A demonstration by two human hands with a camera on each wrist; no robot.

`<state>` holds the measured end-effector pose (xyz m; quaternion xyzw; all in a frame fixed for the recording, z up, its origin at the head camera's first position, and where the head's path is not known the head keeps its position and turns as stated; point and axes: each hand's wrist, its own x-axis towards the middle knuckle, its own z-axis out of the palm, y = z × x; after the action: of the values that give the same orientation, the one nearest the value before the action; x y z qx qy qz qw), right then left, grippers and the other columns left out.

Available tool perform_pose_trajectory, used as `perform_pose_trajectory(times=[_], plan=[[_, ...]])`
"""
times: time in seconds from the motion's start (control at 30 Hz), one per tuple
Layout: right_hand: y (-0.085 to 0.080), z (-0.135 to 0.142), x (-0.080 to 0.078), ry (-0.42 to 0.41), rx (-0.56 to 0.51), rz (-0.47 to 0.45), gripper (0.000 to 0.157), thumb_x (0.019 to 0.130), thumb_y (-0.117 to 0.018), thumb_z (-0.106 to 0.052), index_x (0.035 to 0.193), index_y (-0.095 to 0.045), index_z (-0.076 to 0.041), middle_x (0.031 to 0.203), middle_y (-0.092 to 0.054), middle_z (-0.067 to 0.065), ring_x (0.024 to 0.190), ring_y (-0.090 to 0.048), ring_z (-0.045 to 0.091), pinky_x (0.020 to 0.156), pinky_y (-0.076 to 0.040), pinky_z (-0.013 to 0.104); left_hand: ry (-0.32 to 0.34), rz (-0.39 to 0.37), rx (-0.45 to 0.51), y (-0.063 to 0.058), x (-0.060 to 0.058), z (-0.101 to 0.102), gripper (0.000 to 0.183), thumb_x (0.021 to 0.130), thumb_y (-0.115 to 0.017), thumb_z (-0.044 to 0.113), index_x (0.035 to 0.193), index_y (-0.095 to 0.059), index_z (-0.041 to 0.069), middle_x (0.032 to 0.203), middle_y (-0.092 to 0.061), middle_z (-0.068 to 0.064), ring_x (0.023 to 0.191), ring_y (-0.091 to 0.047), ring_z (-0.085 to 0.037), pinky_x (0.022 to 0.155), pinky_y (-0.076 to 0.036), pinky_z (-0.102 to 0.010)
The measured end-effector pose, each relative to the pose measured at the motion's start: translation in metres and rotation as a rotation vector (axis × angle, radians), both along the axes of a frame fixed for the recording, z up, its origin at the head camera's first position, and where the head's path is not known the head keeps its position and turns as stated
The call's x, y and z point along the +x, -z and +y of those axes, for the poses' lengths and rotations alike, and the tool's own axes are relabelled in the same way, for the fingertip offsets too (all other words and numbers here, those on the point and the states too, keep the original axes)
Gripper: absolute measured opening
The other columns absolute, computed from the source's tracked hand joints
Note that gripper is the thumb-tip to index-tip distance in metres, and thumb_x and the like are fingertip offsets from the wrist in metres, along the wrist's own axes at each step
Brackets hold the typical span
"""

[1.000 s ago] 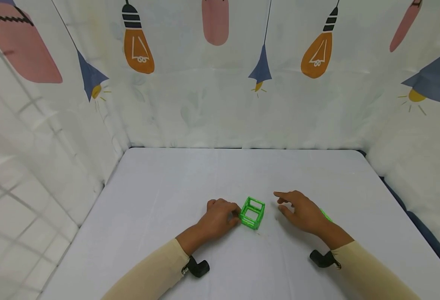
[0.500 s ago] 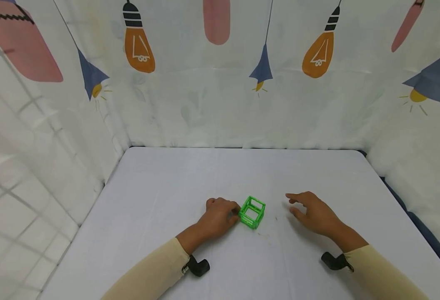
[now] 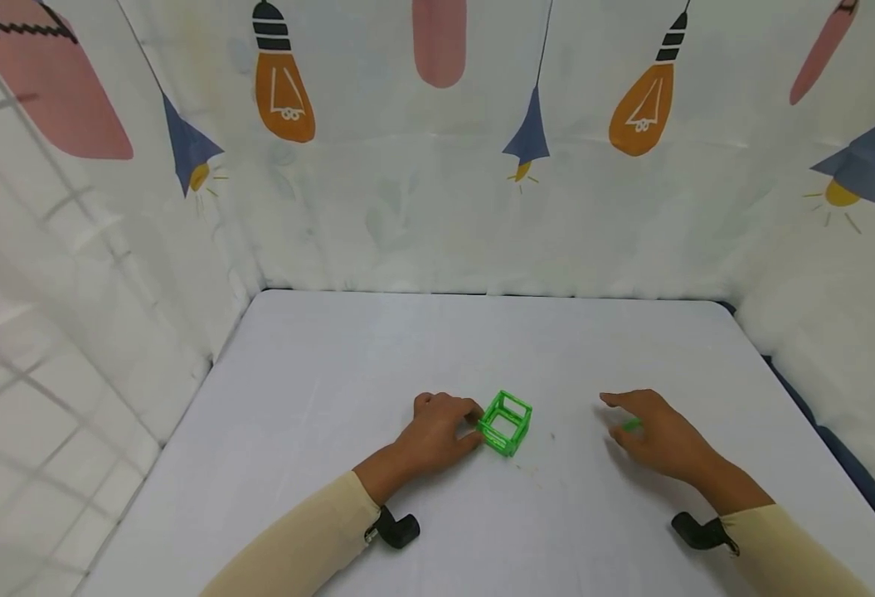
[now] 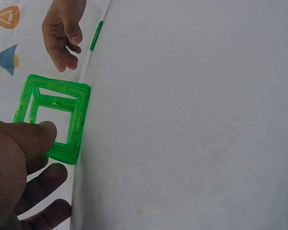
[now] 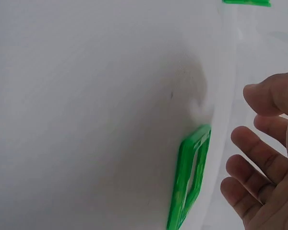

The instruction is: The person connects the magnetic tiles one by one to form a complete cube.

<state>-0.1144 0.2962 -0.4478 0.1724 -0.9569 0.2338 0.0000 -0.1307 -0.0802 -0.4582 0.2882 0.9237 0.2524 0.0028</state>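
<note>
My left hand (image 3: 437,433) pinches the left side of a green see-through cube (image 3: 524,427) built from open-framed square magnetic tiles. In the left wrist view the thumb lies across the cube's frame (image 4: 78,125), and the other fingers curl below it. Farther right, my right hand (image 3: 661,435) hovers with fingers loosely bent and nothing in its grasp. A single green square magnetic tile (image 5: 182,175) lies flat on the table close to its fingers. In the head view that tile (image 3: 633,424) is mostly hidden by the right hand.
A white-covered table (image 3: 377,332) spreads under both hands. White fabric walls (image 3: 422,207) printed with lamps and bulbs enclose its back and sides. Each wrist carries a small black camera (image 3: 396,528). A few tiny specks (image 3: 534,473) dot the cloth near the cube.
My right hand has moved right, away from the cube, and now hovers over the loose tile. The left hand keeps its hold on the cube, nearly still. The head view has shifted slightly.
</note>
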Motion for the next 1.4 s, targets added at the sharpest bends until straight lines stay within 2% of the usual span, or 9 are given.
perform_pose_trajectory(times=[0.13, 0.3, 0.57, 1.07, 1.4], plan=[[-0.002, 0.007, 0.003, -0.006, -0.010, -0.026, 0.057, 0.090, -0.075, -0.009, 0.144, -0.057, -0.006, 0.140, -0.055, 0.020, 0.131, -0.046, 0.044, 0.100, -0.041, 0.062, 0.001, 0.005, -0.005, -0.001, -0.001, 0.001, 0.028, 0.094, -0.077, 0.031, 0.118, -0.071, 0.018, 0.109, -0.069, 0.010, 0.105, -0.059, -0.014, 0.101, -0.030, -0.052], [-0.002, 0.017, 0.002, -0.034, -0.009, -0.012, 0.061, 0.085, -0.073, -0.001, 0.143, -0.056, -0.002, 0.140, -0.055, 0.021, 0.131, -0.045, 0.044, 0.103, -0.037, 0.062, -0.005, 0.018, -0.013, -0.002, -0.001, 0.002, 0.024, 0.093, -0.078, 0.030, 0.114, -0.071, 0.018, 0.106, -0.070, 0.010, 0.105, -0.060, -0.015, 0.101, -0.031, -0.053], [0.000, 0.027, 0.004, -0.032, 0.021, -0.043, 0.075, 0.076, -0.073, 0.003, 0.147, -0.050, 0.002, 0.143, -0.052, 0.023, 0.132, -0.043, 0.045, 0.103, -0.035, 0.062, -0.016, 0.020, -0.018, -0.002, -0.003, 0.002, 0.023, 0.094, -0.077, 0.027, 0.115, -0.072, 0.018, 0.105, -0.071, 0.010, 0.104, -0.061, -0.016, 0.101, -0.031, -0.054], [0.004, 0.038, 0.005, -0.028, 0.081, -0.043, 0.078, 0.074, -0.066, 0.010, 0.150, -0.046, 0.003, 0.141, -0.053, 0.026, 0.131, -0.044, 0.048, 0.102, -0.037, 0.064, -0.065, 0.026, -0.022, -0.004, -0.007, -0.003, 0.024, 0.096, -0.075, 0.027, 0.118, -0.071, 0.018, 0.108, -0.072, 0.007, 0.105, -0.062, -0.019, 0.102, -0.032, -0.055], [0.005, 0.041, 0.007, -0.020, 0.065, -0.051, 0.076, 0.077, -0.069, 0.008, 0.149, -0.047, 0.003, 0.143, -0.053, 0.025, 0.132, -0.043, 0.048, 0.103, -0.036, 0.064, -0.094, 0.021, -0.015, -0.006, -0.009, -0.004, 0.022, 0.096, -0.075, 0.026, 0.117, -0.072, 0.018, 0.105, -0.072, 0.006, 0.105, -0.063, -0.019, 0.102, -0.031, -0.057]])
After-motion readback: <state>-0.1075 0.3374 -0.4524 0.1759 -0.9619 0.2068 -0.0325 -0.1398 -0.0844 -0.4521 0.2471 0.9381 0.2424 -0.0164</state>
